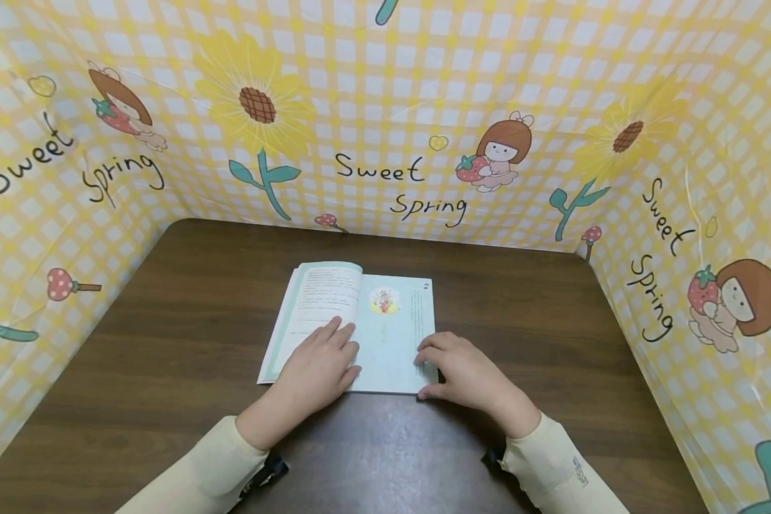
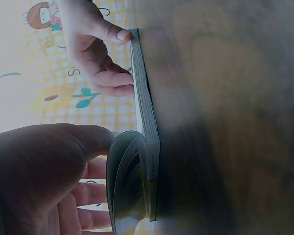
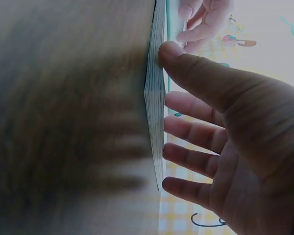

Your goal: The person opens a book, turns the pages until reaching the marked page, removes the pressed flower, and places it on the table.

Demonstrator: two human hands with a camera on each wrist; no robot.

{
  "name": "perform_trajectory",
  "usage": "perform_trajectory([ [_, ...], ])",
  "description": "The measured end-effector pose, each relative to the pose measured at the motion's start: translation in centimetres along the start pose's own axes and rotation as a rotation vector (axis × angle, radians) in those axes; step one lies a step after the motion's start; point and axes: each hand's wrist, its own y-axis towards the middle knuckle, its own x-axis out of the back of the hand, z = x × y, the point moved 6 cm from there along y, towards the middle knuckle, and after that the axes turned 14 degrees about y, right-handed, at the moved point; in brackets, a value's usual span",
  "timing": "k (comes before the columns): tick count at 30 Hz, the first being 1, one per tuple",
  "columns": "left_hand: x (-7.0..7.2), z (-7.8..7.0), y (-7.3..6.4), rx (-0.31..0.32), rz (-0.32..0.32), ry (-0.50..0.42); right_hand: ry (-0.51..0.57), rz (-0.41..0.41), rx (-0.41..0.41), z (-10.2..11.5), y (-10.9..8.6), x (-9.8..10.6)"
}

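An open book [image 1: 392, 368] lies on the brown table, its left page [image 1: 324, 293] printed with text and its pale blue-green right page bearing a small round picture. My left hand [image 1: 315, 364] rests flat on the left page near the fold, fingers extended. In the left wrist view, the pages beneath that hand [image 2: 44, 171] bow up from the thicker right stack. At the book's right edge, my right hand [image 1: 465, 371] touches the page with its fingertips, the thumb by the lower corner. Seen from the right wrist, its fingers [image 3: 191, 159] are spread and fairly straight against the page.
The brown wooden table [image 1: 540, 314] extends around the book. A yellow checked cloth [image 1: 385, 93] with flowers and lettering walls it in at the back and both sides. Dark straps [image 1: 266, 477] show at the cream sleeves [image 1: 212, 464].
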Motion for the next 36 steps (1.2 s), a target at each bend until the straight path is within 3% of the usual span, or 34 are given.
perform_trajectory([
  [18, 0.1, -0.1, -0.1, -0.009, 0.009, -0.001, 0.019, 0.04, 0.013, 0.0, -0.3, 0.4],
  [28, 0.1, -0.2, 0.0, -0.004, 0.005, -0.01, -0.022, 0.016, 0.219, 0.5, -0.5, 1.5],
  [36, 0.0, -0.4, 0.0, 0.0, 0.027, -0.004, 0.002, -0.064, 0.217, 0.7, -0.5, 2.6],
])
